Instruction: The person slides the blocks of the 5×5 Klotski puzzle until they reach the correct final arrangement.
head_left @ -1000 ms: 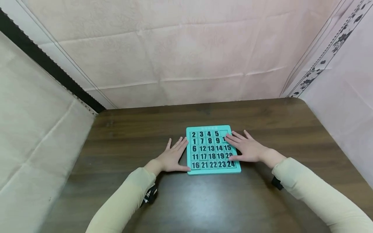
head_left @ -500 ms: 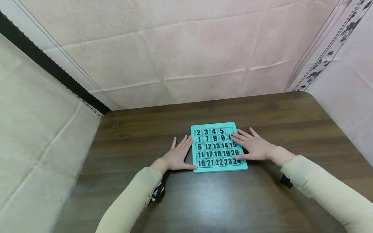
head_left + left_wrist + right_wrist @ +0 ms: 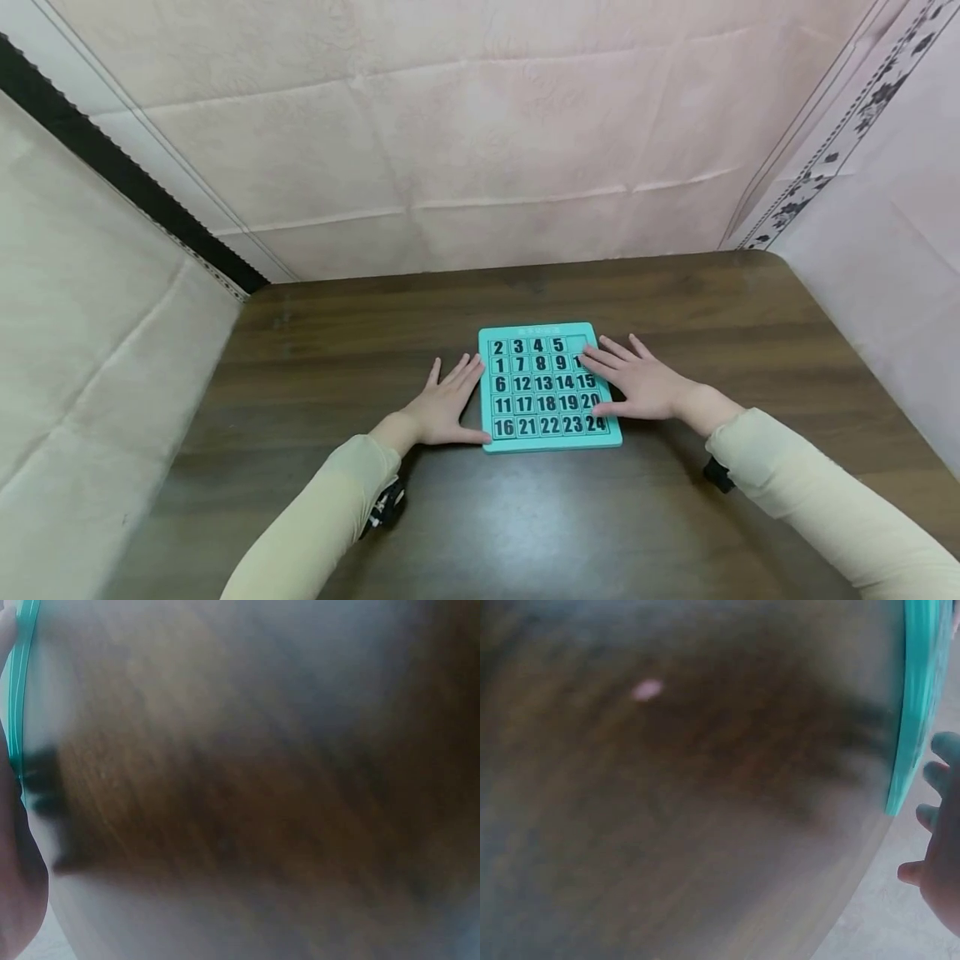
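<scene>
A turquoise board of numbered tiles lies flat on the brown wooden table, its top row showing 2, 3, 4, 5 and a tile-free space at the right end. The left hand touches the board's left edge with spread, straight fingers and thumb. Over the right side of the board rest the spread fingers of the right hand, partly covering tiles there. In the left wrist view the board's edge and part of the left hand show at far left; the right wrist view shows the board's edge beside the right hand.
The wooden table extends around the board. Pale cloth hangs behind it, with more cloth on both sides; a dark band runs along the left one. Dark devices sit at both wrists, below the sleeves.
The whole head view shifted one way and back, so the board and hands appear slightly left and lower than half a second ago. Hands and board keep their places relative to each other.
</scene>
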`<action>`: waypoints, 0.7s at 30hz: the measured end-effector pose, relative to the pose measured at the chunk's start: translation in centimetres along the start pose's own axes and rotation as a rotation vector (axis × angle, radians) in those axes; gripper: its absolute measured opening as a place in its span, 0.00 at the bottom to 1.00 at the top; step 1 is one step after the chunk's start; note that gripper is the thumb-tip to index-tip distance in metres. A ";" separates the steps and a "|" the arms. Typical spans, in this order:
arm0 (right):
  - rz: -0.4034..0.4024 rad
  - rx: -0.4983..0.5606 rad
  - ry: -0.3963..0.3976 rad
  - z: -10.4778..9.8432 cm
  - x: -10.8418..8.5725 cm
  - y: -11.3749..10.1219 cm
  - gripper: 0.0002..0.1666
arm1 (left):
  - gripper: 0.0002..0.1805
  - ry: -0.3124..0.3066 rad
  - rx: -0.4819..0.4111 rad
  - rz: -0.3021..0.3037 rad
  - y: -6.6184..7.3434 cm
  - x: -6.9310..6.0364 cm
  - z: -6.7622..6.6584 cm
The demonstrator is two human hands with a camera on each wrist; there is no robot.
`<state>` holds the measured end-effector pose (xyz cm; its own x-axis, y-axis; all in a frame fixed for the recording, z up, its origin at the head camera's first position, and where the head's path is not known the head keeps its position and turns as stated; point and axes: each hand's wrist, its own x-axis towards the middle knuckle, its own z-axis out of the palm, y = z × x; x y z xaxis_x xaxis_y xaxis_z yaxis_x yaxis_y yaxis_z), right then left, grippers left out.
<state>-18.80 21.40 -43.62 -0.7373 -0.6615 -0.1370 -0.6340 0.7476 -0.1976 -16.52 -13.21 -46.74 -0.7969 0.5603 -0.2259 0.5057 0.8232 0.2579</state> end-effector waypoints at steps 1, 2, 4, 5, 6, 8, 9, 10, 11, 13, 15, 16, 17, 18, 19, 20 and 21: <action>0.003 -0.002 0.009 0.0 0.1 0.0 0.52 | 0.63 -0.001 -0.002 0.000 0.0 0.0 0.0; 0.003 -0.003 0.020 -0.1 0.3 -0.1 0.52 | 0.62 -0.003 -0.007 0.000 0.0 0.0 0.0; 0.004 0.004 0.035 -0.2 0.8 -0.2 0.52 | 0.62 -0.003 -0.015 0.002 0.0 0.0 -0.1; 0.006 0.007 0.038 -0.3 1.1 -0.3 0.52 | 0.62 -0.002 -0.014 0.003 0.0 0.0 -0.1; 0.005 0.010 0.040 -0.4 1.4 -0.4 0.52 | 0.62 -0.001 -0.014 0.004 0.0 0.1 -0.1; 0.006 0.011 0.030 -0.5 2.1 -0.8 0.52 | 0.62 0.003 -0.015 0.008 0.0 0.0 -0.1; 0.010 0.008 0.018 -0.5 2.4 -0.9 0.52 | 0.62 0.011 -0.017 0.014 0.0 0.0 -0.1; 0.014 0.004 0.009 -0.5 2.7 -1.0 0.52 | 0.62 0.008 -0.018 0.014 0.0 0.0 -0.1; 0.018 -0.001 0.001 -0.5 3.0 -1.1 0.52 | 0.62 0.012 -0.018 0.016 0.0 0.0 -0.1; 0.027 -0.007 -0.018 -0.3 3.5 -1.1 0.52 | 0.62 0.020 -0.020 0.019 0.0 -0.1 -0.1; 0.037 -0.011 -0.037 -0.2 3.8 -1.2 0.52 | 0.62 0.030 -0.024 0.024 0.0 -0.1 -0.1; 0.040 -0.010 -0.044 -0.1 3.9 -1.2 0.52 | 0.62 0.027 -0.024 0.024 0.1 -0.2 -0.1; 0.045 -0.008 -0.051 -0.1 3.9 -1.1 0.52 | 0.62 0.032 -0.024 0.026 0.1 -0.2 -0.1; 0.047 -0.008 -0.056 -0.1 4.0 -1.1 0.52 | 0.62 0.038 -0.027 0.031 0.1 -0.3 -0.1; 0.050 -0.014 -0.060 -0.1 4.0 -1.1 0.51 | 0.61 0.044 -0.030 0.034 0.1 -0.3 -0.1; 0.050 -0.015 -0.060 -0.1 3.9 -1.0 0.51 | 0.61 0.048 -0.032 0.036 0.1 -0.3 -0.1; 0.049 -0.013 -0.059 -0.2 3.9 -1.0 0.51 | 0.62 0.048 -0.034 0.035 0.1 -0.3 -0.1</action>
<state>-21.06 18.10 -43.76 -0.7528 -0.6260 -0.2035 -0.6007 0.7797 -0.1764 -16.26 -13.33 -46.50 -0.7944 0.5829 -0.1709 0.5227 0.7993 0.2967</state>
